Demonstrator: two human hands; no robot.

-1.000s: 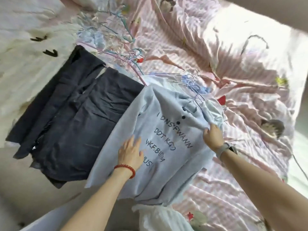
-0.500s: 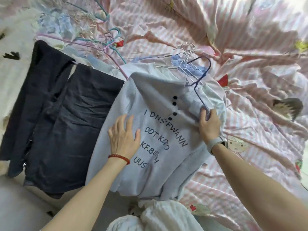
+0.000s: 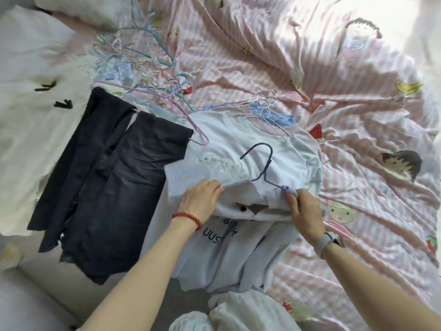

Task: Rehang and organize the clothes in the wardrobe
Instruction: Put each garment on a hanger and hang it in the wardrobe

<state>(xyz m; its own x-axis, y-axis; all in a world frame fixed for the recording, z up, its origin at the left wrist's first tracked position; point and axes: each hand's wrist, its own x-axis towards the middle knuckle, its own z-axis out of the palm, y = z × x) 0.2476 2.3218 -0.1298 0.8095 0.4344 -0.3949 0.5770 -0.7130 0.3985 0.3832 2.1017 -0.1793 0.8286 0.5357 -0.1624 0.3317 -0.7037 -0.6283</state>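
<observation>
A pale blue lettered shirt [image 3: 229, 254] on a dark blue hanger [image 3: 263, 163] lies on the bed, its upper part pulled toward me so only the lower letters show. My left hand [image 3: 200, 201] grips the shirt's folded-over left edge. My right hand [image 3: 304, 211] pinches the shirt's right shoulder at the hanger's end. Under it lies a white top [image 3: 229, 142] on its own hanger, then pink and blue garments [image 3: 286, 120] on silver hangers [image 3: 268, 101]. Dark jeans [image 3: 112, 187] lie to the left.
A tangle of loose wire hangers [image 3: 143, 65] sits at the bed's far left. A white garment with black marks [image 3: 31, 111] covers the left side. The pink striped cartoon sheet [image 3: 334, 91] spreads to the right. White fabric [image 3: 238, 314] bunches at the near edge.
The lettered shirt has been lifted and drawn toward me, uncovering the white top beneath. My left hand went from lying flat on the print to gripping the shirt's edge.
</observation>
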